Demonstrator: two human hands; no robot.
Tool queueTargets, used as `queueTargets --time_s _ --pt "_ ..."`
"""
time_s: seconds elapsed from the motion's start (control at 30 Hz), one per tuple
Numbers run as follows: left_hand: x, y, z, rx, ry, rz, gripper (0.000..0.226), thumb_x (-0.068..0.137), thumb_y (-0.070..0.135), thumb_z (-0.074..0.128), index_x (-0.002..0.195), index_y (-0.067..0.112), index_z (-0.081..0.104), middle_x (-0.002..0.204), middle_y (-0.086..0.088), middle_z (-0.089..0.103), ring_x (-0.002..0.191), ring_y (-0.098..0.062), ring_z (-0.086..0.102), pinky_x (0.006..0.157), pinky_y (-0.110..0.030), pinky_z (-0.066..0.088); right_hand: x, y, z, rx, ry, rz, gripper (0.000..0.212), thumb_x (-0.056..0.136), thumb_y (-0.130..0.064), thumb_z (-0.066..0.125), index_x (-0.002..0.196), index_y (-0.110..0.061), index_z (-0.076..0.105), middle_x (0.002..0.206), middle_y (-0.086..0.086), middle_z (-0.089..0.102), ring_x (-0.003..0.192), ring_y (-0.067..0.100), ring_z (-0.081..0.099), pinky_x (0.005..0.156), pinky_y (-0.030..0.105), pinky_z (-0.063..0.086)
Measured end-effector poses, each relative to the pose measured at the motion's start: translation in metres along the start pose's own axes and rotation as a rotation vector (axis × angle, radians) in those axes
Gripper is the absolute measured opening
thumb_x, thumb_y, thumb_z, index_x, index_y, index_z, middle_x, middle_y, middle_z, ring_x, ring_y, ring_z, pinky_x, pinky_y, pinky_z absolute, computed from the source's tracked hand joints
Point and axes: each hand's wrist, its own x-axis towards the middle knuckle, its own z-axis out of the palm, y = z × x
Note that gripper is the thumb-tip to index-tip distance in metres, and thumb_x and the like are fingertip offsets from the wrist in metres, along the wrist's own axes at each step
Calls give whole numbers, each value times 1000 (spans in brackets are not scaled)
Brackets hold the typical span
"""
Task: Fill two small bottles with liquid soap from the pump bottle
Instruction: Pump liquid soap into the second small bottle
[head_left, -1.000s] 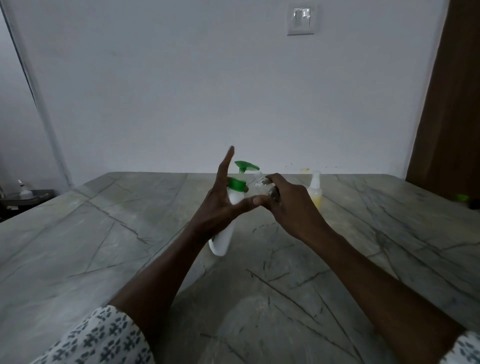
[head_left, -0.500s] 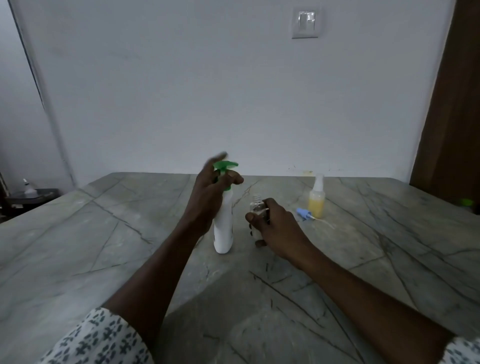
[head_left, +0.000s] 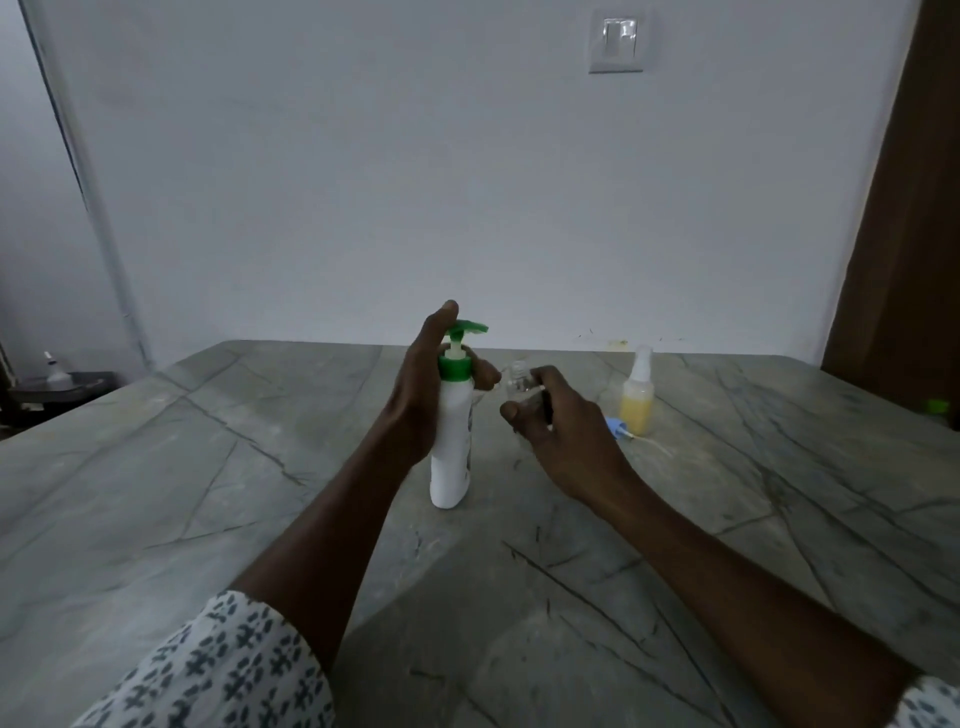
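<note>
A white pump bottle (head_left: 451, 447) with a green collar and green pump head stands upright on the grey stone table (head_left: 208, 493). My left hand (head_left: 421, 384) grips its neck from the left, with a finger raised beside the pump head. My right hand (head_left: 550, 421) holds a small clear bottle (head_left: 517, 382), open at the top, just right of the pump spout. A second small bottle (head_left: 637, 400) with yellow liquid and a white spray top stands farther right.
A small blue cap with a thin white tube (head_left: 619, 429) lies by the yellow bottle. The white wall rises behind the table's far edge. A brown door (head_left: 904, 234) is at the right, a dark shelf (head_left: 57, 387) at the far left.
The pump bottle went from tilted in the air to upright on the table. My right hand has brought the clear bottle back up beside the spout.
</note>
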Motion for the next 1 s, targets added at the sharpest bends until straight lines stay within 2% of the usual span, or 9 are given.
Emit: queueTargets --time_s 0.13,0.3,0.47,0.53,0.67,0.73,0.83,0.9,1.0 --pt "-1 2 5 -11 18 -64 48 97 50 47 77 11 65 52 -13 57 46 -24 53 55 -31 42 9 -5 -17 -21 112 -91 35 88 -33 68 117 -16 58 89 1 68 78 17 64 63 10 41" --pt "-1 4 10 113 -52 0 69 102 54 36 51 23 70 48 -5 56 47 -18 53 55 -28 45 9 -9 -21 -121 100 -179 39 86 -29 71 121 -12 61 94 -4 61 79 11 54 65 -2 35" --pt "-1 5 5 218 -64 -8 57 100 48 41 61 17 68 57 -11 61 53 -22 55 63 -32 45 5 -9 -20 -131 95 -172 39 88 -30 69 122 -12 60 93 -1 63 78 11 53 64 -1 35" --pt "-1 3 6 221 -75 -6 56 98 50 45 58 18 69 60 -14 63 56 -25 56 67 -35 45 4 -9 -21 -117 118 -151 37 89 -31 67 120 -12 60 87 -3 61 76 12 54 62 1 36" --pt "-1 1 8 279 -124 -8 54 96 54 47 66 13 65 62 -14 64 59 -27 57 71 -39 45 5 -8 -24 -121 124 -126 36 91 -31 65 122 -13 59 91 -4 60 82 12 56 63 1 36" --pt "-1 2 7 295 -142 -22 60 99 55 43 62 13 64 61 -13 63 57 -25 57 69 -37 46 4 -10 -24 -91 121 -126 35 92 -29 64 123 -12 59 92 -4 59 83 14 58 72 9 46" --pt "-2 2 6 313 -167 -38 75 97 69 32 55 15 62 60 -11 61 53 -20 57 66 -34 47 4 -10 -24 -67 91 -116 35 93 -30 63 123 -13 60 88 -1 60 82 20 63 82 41 57" --pt "-2 0 7 316 -193 -40 77 98 70 26 59 13 61 59 -8 60 52 -18 57 66 -33 46 5 -8 -25 -84 83 -96 35 93 -32 62 122 -13 61 87 3 62 81 24 66 79 45 57" --pt "-4 -2 12 305 -212 -12 62 102 60 34 71 15 63 59 -7 61 53 -18 57 62 -31 48 5 -6 -30 -92 94 -87 35 93 -31 63 122 -13 61 85 2 62 78 25 67 79 43 58"
